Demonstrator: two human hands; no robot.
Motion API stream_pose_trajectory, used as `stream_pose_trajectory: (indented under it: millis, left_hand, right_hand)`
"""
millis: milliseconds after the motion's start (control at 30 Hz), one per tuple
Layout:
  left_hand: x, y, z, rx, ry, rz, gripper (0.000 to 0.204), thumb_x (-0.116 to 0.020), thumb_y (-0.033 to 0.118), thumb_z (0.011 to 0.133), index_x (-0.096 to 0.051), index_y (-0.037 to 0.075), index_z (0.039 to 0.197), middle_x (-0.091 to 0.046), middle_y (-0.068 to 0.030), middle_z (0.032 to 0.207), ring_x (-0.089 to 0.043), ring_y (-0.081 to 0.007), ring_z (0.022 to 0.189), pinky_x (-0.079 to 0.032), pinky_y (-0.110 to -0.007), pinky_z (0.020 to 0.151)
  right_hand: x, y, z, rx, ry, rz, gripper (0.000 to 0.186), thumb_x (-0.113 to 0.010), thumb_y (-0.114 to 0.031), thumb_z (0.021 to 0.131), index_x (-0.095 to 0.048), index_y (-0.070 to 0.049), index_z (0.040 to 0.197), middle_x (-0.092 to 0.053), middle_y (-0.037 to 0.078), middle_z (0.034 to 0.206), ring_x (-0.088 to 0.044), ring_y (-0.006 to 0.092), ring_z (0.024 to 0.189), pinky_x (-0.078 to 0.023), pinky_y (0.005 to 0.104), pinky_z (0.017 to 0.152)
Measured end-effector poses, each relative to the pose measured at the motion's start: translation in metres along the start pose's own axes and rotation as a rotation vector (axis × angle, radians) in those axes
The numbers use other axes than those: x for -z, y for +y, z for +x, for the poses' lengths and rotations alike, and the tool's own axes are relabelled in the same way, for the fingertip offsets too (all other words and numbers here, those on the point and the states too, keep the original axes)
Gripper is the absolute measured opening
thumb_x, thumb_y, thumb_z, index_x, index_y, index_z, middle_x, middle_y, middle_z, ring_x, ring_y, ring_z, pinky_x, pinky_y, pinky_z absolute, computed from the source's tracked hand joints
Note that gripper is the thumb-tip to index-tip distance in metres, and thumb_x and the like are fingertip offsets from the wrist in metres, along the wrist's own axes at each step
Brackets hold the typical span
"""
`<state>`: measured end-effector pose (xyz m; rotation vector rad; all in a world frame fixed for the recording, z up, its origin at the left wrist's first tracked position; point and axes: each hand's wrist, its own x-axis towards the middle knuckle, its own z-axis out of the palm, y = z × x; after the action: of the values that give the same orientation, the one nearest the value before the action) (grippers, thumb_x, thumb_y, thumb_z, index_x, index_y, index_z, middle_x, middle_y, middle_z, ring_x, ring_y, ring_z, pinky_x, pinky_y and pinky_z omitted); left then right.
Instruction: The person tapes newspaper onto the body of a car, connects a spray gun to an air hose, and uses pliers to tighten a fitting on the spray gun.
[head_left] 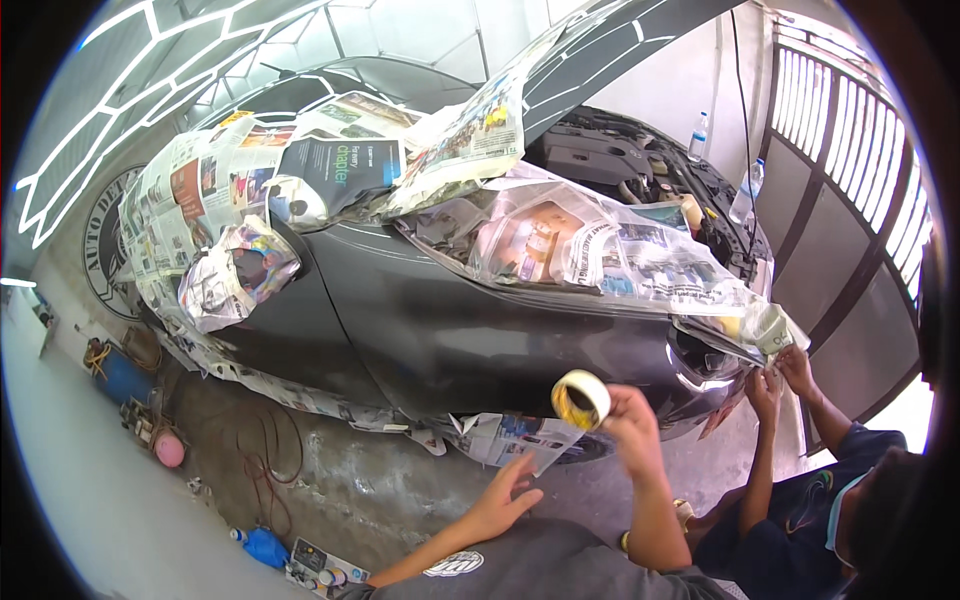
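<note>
While your right hand [637, 428] pinches one roll of tape [569, 410], raised before one dark car [440, 345], your left hand [500, 504] has fingers loosely spread, near newspaper [505, 440] along the car's lower edge.

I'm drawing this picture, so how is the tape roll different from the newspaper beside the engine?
The tape roll is a ring; the newspaper is creased and spread out. The tape roll is small; the newspaper is much bigger. The tape roll is up in the right hand; the newspaper lies on the car. Both have pale parts.
</note>
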<state>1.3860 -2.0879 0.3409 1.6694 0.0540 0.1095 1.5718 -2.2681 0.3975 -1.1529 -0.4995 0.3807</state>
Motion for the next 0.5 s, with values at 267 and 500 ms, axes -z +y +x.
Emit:
stream_pose_trajectory:
  millis: [267, 500]
  left_hand:
    - [0.008, 0.023, 0.019, 0.015, -0.053, -0.433, 0.065, -0.062, 0.008, 0.095, -0.031, 0.002, 0.152, -0.050, -0.0146, 0.141, -0.051, -0.0210, 0.128, -0.042, -0.037, 0.109]
    - [-0.009, 0.015, 0.020, 0.153, -0.156, -0.522, 0.036, -0.064, 0.014, 0.095, -0.052, 0.001, 0.127, -0.065, -0.0120, 0.115, -0.062, -0.0199, 0.109, -0.049, -0.038, 0.099]
  right_hand:
    - [0.003, 0.007, -0.062, -0.350, -0.299, 0.166, 0.055, -0.048, 0.007, 0.083, -0.047, 0.001, 0.138, -0.063, 0.012, 0.122, -0.060, 0.0186, 0.114, -0.047, 0.0332, 0.097]
    - [0.022, 0.018, -0.079, -0.379, -0.263, 0.333, 0.057, -0.046, 0.003, 0.085, -0.043, 0.000, 0.142, -0.060, 0.014, 0.126, -0.058, 0.0218, 0.117, -0.047, 0.0370, 0.098]
